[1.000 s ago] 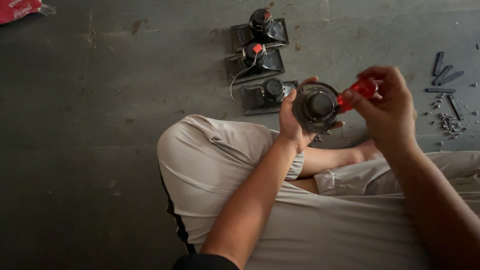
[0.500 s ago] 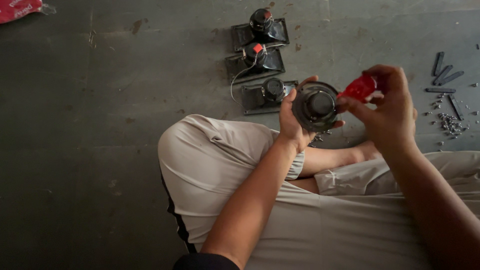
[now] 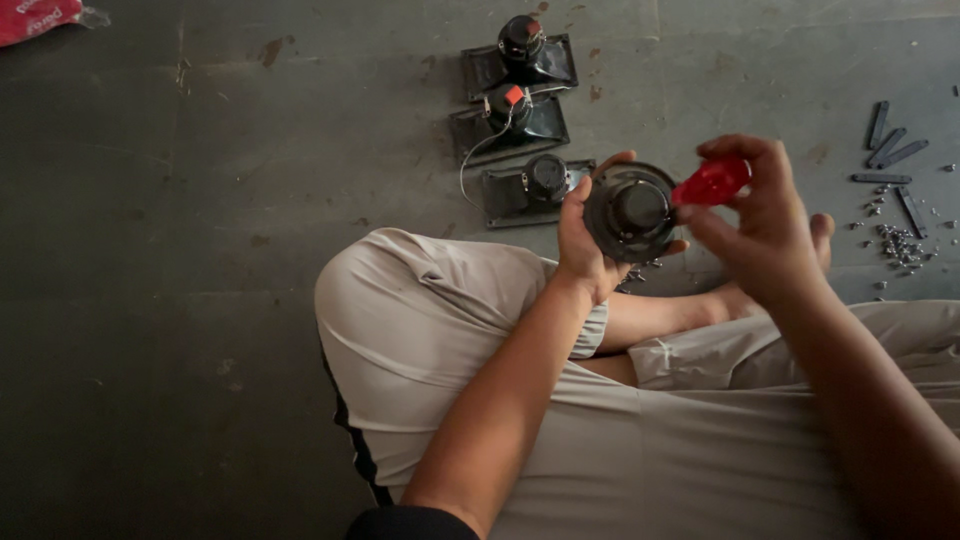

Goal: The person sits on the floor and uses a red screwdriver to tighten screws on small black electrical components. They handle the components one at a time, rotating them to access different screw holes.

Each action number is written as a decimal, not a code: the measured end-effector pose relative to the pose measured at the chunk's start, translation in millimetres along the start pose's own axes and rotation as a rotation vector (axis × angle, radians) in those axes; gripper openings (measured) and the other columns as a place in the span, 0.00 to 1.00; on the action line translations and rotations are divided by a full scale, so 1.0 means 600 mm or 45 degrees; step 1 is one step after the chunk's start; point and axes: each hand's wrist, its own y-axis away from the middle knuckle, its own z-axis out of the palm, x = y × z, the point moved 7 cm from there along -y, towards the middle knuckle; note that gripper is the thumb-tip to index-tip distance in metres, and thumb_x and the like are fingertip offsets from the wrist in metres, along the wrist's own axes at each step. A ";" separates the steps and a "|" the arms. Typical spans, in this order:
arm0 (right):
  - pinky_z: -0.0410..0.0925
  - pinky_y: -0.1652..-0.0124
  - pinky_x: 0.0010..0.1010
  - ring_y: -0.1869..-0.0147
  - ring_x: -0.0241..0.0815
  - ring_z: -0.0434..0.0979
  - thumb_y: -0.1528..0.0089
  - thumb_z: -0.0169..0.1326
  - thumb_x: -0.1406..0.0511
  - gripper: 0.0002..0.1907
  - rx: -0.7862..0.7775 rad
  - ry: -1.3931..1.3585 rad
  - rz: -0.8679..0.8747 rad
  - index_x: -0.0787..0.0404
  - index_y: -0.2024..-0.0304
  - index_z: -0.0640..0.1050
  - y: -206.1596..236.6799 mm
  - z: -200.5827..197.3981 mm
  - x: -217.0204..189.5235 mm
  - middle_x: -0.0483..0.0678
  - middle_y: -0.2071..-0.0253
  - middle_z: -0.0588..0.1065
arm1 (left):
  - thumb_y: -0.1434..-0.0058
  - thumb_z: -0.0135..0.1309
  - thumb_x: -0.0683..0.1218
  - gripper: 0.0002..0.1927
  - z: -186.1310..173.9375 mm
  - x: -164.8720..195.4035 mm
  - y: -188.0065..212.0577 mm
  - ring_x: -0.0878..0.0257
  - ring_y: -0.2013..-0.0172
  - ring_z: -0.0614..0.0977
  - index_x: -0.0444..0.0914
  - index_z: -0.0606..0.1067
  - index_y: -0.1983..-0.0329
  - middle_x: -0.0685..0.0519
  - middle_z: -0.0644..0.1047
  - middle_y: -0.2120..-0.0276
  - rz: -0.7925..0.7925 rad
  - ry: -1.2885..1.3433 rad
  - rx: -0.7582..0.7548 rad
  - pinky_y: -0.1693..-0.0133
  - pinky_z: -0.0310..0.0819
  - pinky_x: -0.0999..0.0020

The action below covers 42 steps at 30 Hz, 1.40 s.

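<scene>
Two hands, one round speaker

Left hand [image 3: 583, 243] grips a dark round speaker [image 3: 631, 212] above the lap; right hand [image 3: 762, 222] pinches a red-handled tool [image 3: 711, 182] against its rim. Three square-framed speakers [image 3: 521, 130] lie on the grey floor [image 3: 200, 250] beyond, with loose screws [image 3: 900, 245] to the right

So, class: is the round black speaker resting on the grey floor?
No: the left hand holds the round black speaker up above the lap, clear of the grey floor.

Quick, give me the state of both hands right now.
Left hand: closed around a round dark speaker, held up over the lap.
Right hand: fingers pinched on a red-handled tool beside the speaker.
</scene>
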 end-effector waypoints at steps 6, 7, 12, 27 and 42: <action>0.77 0.49 0.28 0.49 0.39 0.80 0.30 0.49 0.74 0.12 0.265 -0.121 0.056 0.63 0.45 0.67 -0.004 -0.027 -0.023 0.50 0.52 0.76 | 0.22 0.31 0.70 0.29 0.009 0.000 -0.001 0.35 0.46 0.78 0.51 0.63 0.29 0.36 0.74 0.42 -0.016 0.095 -0.128 0.53 0.78 0.34; 0.78 0.52 0.29 0.53 0.39 0.81 0.31 0.50 0.73 0.10 0.369 -0.096 0.098 0.62 0.48 0.69 -0.003 -0.046 -0.031 0.48 0.56 0.76 | 0.22 0.32 0.71 0.29 0.012 0.002 -0.001 0.33 0.46 0.78 0.51 0.63 0.29 0.33 0.74 0.41 -0.004 0.104 -0.162 0.53 0.78 0.35; 0.71 0.62 0.32 0.60 0.40 0.78 0.36 0.61 0.68 0.11 0.157 0.557 0.245 0.63 0.50 0.80 -0.013 -0.054 -0.058 0.50 0.61 0.78 | 0.22 0.32 0.69 0.28 0.010 0.003 0.001 0.33 0.45 0.77 0.51 0.63 0.29 0.31 0.73 0.41 0.013 0.111 -0.162 0.52 0.78 0.36; 0.75 0.56 0.37 0.57 0.48 0.83 0.39 0.64 0.61 0.14 -0.201 1.090 0.056 0.58 0.53 0.84 -0.016 0.012 -0.011 0.48 0.55 0.80 | 0.23 0.34 0.65 0.28 0.001 0.008 0.001 0.40 0.44 0.77 0.46 0.64 0.30 0.38 0.74 0.42 0.017 0.125 -0.122 0.51 0.76 0.32; 0.76 0.59 0.36 0.58 0.46 0.83 0.42 0.65 0.63 0.13 -0.290 1.228 -0.170 0.59 0.57 0.83 -0.015 0.030 -0.033 0.46 0.55 0.79 | 0.20 0.34 0.62 0.28 -0.015 0.008 -0.005 0.48 0.45 0.80 0.41 0.65 0.29 0.44 0.77 0.45 0.108 0.140 -0.108 0.46 0.78 0.45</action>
